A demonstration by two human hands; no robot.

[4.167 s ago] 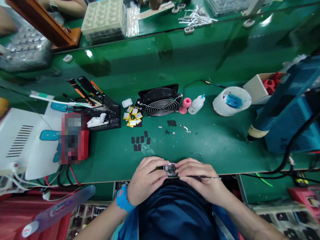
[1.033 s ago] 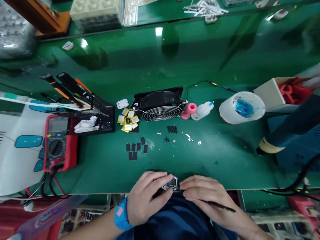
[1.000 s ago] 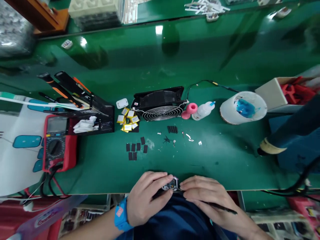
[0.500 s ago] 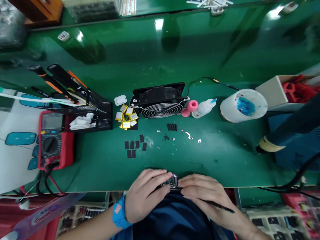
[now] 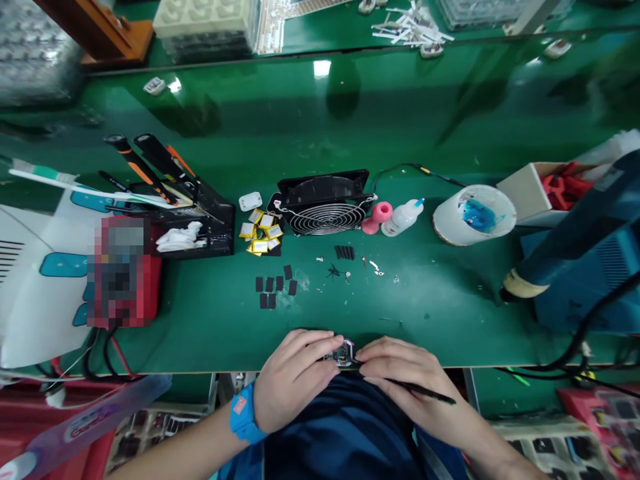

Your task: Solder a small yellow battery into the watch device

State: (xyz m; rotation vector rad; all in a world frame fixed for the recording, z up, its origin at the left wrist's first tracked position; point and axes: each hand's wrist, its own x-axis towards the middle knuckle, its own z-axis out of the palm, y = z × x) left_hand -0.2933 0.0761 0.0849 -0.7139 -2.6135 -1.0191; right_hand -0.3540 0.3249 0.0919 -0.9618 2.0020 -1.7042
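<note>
At the table's front edge my left hand [image 5: 300, 377] is closed on a small open electronic device [image 5: 345, 352]. Its casing has a pale purple rim, and a circuit board shows inside; the fingers cover its left part. Black tweezers [image 5: 425, 392] are held in my right hand [image 5: 405, 380], their rear end sticking out below the palm. Their tip is at the right side of the device, mostly hidden by the fingers. Beyond the hands lie several black pads [image 5: 270, 284], black strips [image 5: 345, 253] and short black wires [image 5: 333, 271].
A fan [image 5: 325, 203] stands at the back, beside yellow-edged battery cells [image 5: 259, 247]. Right of it are a pink item [image 5: 382, 212], a dropper bottle [image 5: 403, 217] and a white tub [image 5: 445, 217]. A tool holder [image 5: 215, 227] and red multimeter [image 5: 150, 267] stand left; a blue machine [image 5: 590, 287] right.
The camera view has shifted slightly, showing more of the upper shelf. Both hands stay around the device with nearly the same grip; the tweezers remain in my right hand.
</note>
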